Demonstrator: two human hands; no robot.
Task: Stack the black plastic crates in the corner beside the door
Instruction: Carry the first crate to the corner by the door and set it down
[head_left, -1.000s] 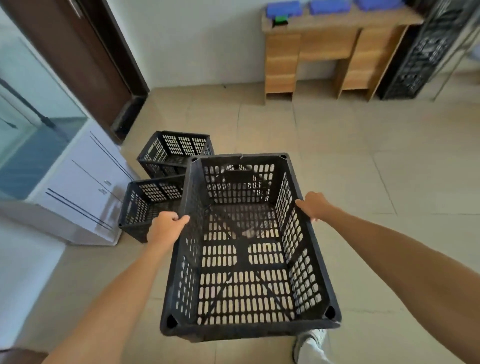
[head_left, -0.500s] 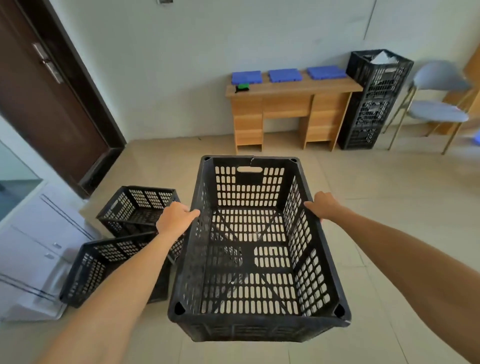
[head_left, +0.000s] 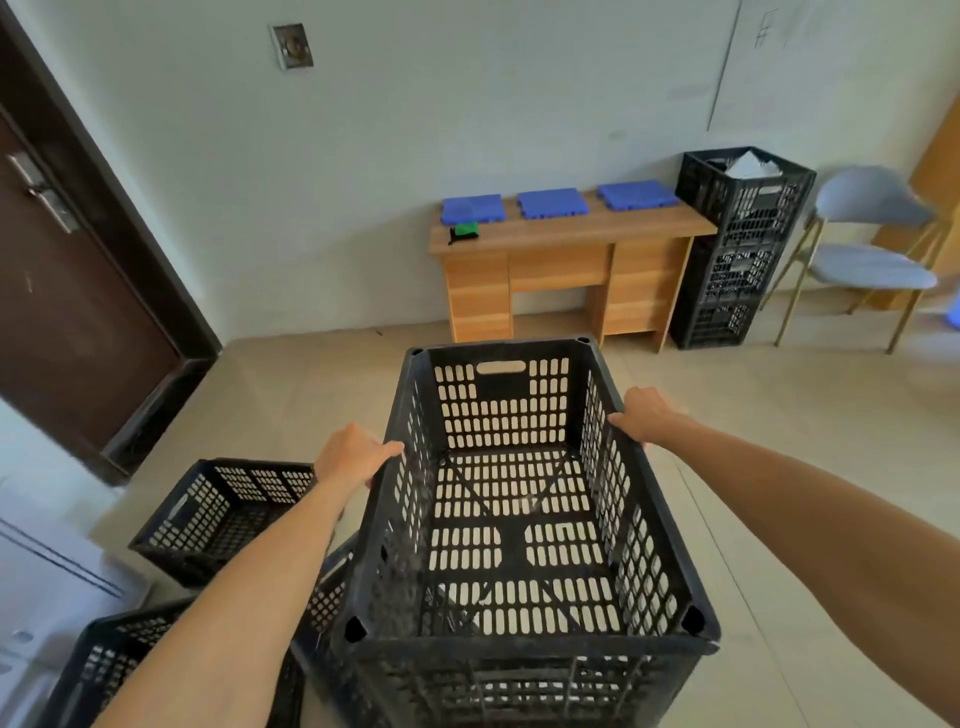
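Observation:
I carry an empty black plastic crate (head_left: 519, 649) in front of me, lifted off the floor. My left hand (head_left: 353, 454) grips its left rim and my right hand (head_left: 647, 415) grips its right rim. Two more black crates sit on the floor to the left: one further off (head_left: 208, 525) and one at the bottom left corner (head_left: 109, 670), partly hidden by my left forearm. The dark brown door (head_left: 67, 312) stands at the far left, with bare floor in the corner (head_left: 291, 374) beside it.
A wooden desk (head_left: 566, 270) with three blue trays stands against the back wall. To its right rises a tall stack of black crates (head_left: 737, 249), then a grey chair (head_left: 872, 260). A white cabinet (head_left: 47, 561) sits at the left edge.
The view has tilted up and the crate has risen with my hands; the floor crates have slid down and left in the frame, and the back wall and desk show more.

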